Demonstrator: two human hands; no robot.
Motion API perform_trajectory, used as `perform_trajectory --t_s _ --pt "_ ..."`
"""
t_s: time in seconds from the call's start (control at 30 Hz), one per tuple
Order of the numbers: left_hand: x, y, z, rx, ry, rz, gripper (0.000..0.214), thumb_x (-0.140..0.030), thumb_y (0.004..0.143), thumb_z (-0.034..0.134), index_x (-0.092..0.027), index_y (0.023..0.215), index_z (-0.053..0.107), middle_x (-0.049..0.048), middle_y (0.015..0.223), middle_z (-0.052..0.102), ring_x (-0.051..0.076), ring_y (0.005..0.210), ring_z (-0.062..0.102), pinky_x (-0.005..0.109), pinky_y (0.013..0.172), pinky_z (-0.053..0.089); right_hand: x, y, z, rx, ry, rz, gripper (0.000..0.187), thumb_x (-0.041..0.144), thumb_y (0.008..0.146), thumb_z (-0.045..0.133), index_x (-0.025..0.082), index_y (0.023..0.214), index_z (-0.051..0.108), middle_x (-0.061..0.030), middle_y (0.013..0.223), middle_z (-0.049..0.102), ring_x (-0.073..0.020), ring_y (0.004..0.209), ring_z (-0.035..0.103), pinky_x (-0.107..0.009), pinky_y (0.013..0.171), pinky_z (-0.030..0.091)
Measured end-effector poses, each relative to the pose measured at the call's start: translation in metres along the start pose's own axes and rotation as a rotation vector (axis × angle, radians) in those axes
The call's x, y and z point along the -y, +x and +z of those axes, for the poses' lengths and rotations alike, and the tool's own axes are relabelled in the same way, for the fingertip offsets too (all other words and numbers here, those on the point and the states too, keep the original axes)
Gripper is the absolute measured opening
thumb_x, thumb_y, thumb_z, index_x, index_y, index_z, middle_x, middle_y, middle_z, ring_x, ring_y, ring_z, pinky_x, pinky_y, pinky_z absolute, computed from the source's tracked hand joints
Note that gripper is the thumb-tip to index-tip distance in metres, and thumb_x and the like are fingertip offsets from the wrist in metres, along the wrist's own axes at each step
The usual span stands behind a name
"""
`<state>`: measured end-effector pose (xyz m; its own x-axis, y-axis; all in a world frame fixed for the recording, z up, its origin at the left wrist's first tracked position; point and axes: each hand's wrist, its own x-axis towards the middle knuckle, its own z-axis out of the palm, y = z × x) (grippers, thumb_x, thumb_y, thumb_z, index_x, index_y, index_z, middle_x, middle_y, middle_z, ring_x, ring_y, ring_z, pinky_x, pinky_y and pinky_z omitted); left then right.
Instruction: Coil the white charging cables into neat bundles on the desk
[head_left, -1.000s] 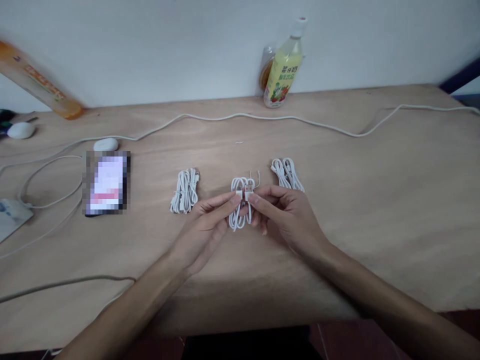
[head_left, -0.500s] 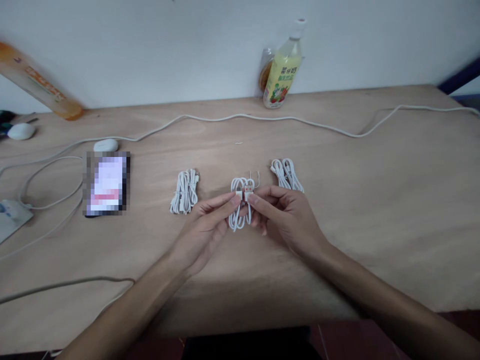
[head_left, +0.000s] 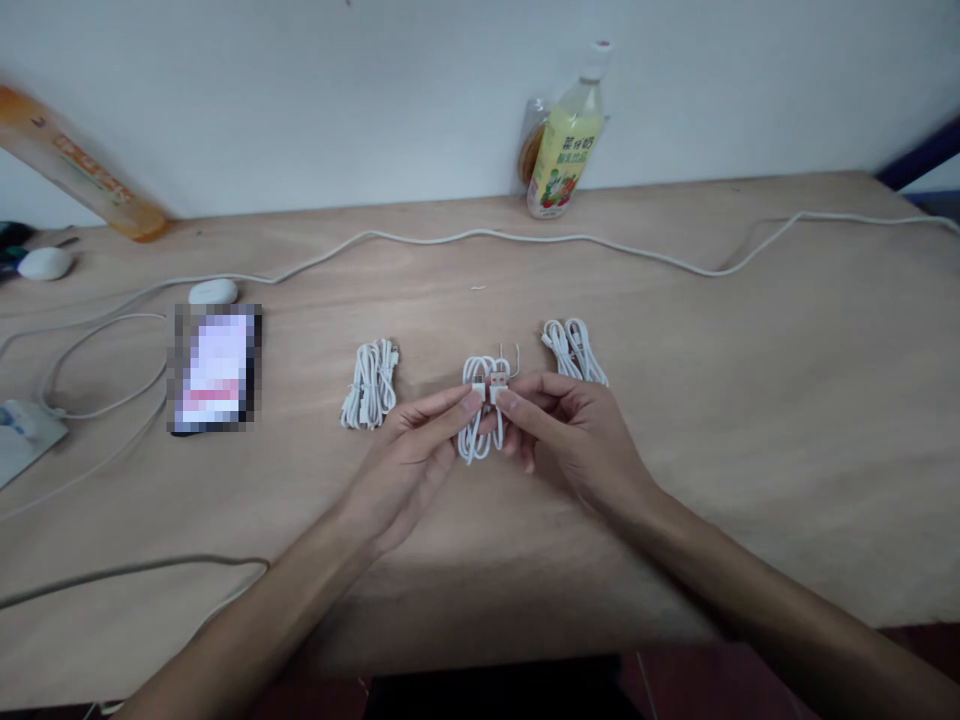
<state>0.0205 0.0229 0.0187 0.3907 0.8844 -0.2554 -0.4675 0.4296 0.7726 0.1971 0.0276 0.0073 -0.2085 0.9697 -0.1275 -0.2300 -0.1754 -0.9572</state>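
A coiled white USB cable is held between my two hands above the middle of the table. My left hand pinches the smaller plug at its left side. Between thumb and fingers, my right hand grips the larger USB-A plug, its metal end facing away from me. Both plugs stand side by side, nearly level. A thin white tie sticks out behind the coil. To the left lies a bundled white cable, and another bundle lies just beyond my right hand, which partly covers it.
A phone with a blurred screen and a white case lie at left. One long white cord crosses the table's back. A yellow drink bottle and an orange bottle stand by the wall. A dark cord runs near my left forearm.
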Motion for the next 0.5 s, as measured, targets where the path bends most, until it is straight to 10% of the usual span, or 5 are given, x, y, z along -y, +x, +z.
perform_trajectory --t_s 0.5 --pt "-0.0027 -0.0010 0.0032 -0.003 -0.008 0.009 0.020 -0.036 0.094 0.087 -0.016 0.100 0.090 0.0089 0.094 0.078 0.022 0.095 0.069 0.037 0.095 0.051 0.0028 -0.0009 0.0005 -0.004 -0.021 0.018 0.031 0.052 0.088 0.088 0.022 0.086 0.084 -0.0024 0.071 0.076 -0.0132 0.058 0.062 -0.023 0.047 0.051"
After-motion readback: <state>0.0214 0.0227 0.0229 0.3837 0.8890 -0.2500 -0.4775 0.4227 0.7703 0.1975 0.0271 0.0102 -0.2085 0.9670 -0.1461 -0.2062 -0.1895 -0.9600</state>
